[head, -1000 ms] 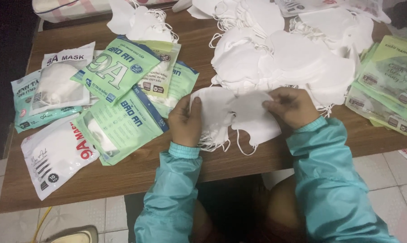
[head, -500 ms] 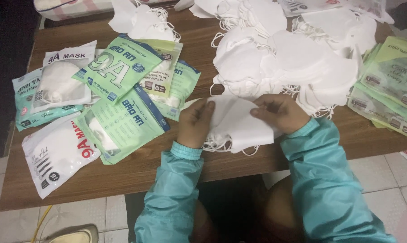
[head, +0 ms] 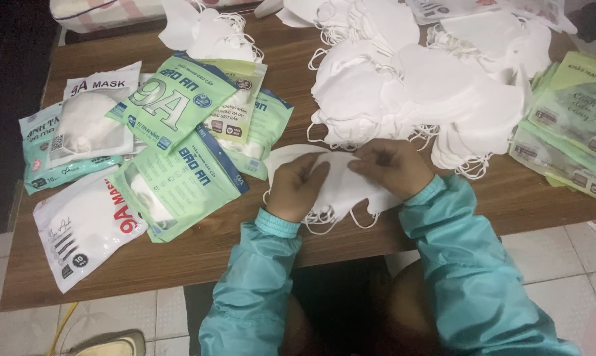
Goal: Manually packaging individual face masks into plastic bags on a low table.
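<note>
My left hand (head: 296, 188) and my right hand (head: 393, 167) both grip a small stack of white face masks (head: 341, 186) that rests on the brown wooden table (head: 199, 254) near its front edge. The left hand pinches the stack's left side, the right hand presses its top right. Elastic ear loops hang out below the stack. Both arms wear teal sleeves.
A big heap of loose white masks (head: 416, 86) lies just behind my hands. Green mask packets (head: 179, 178) and white ones (head: 80, 227) are spread at the left. More green packets (head: 568, 125) are stacked at the right edge. Tiled floor lies below.
The stack in my hands has slid a little nearer the table's front edge, and my hands have closed in on it from both sides.
</note>
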